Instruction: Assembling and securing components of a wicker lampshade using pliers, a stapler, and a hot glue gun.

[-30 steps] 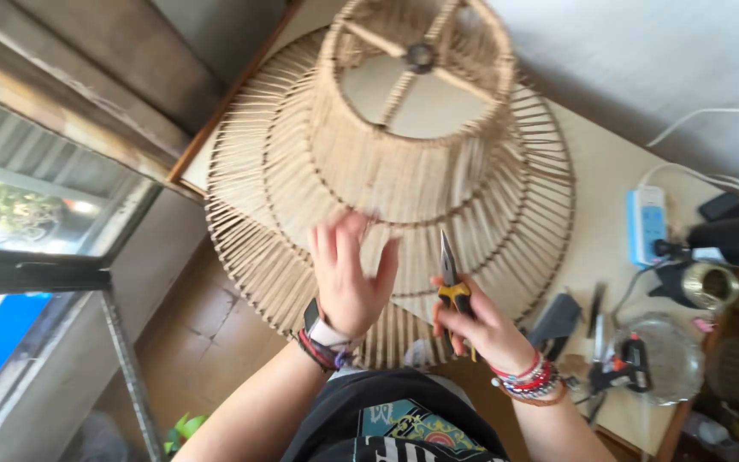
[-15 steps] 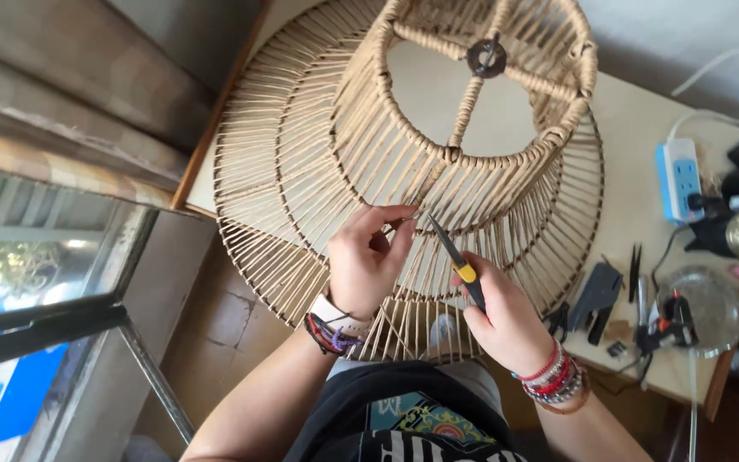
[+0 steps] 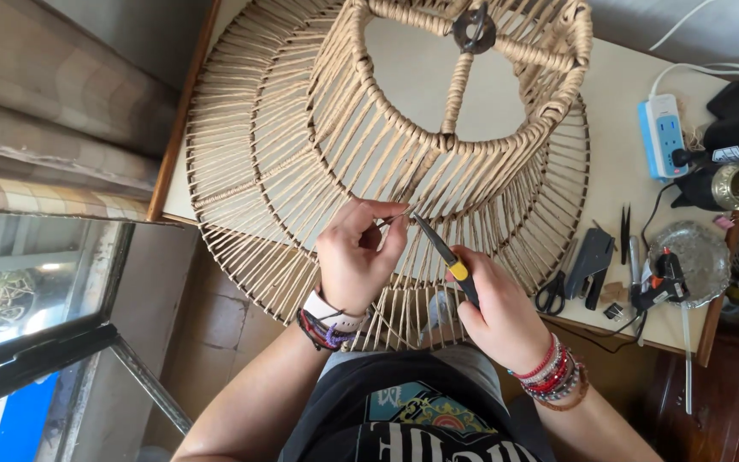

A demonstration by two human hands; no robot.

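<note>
Head view — left hand (image 3: 357, 257) pinching lampshade (image 3: 301, 137) cord, right hand (image 3: 498, 308) gripping pliers (image 3: 446, 257)

lampshade (image 3: 301, 128) – top cut off by frame | pliers (image 3: 446, 257) – handles hidden in right hand (image 3: 498, 312)

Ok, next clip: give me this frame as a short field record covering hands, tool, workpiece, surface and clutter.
left hand: left hand pinches a strand at the lampshade's lower tier
right hand: right hand grips pliers, tip pointed at the pinched spot
workpiece: woven cord lampshade, tiered, lying on the table and overhanging its near edge
surface: pale table
clutter: scissors, glue gun, glass dish, white power strip, all right of the lampshade
wrists: bracelets on both
</note>
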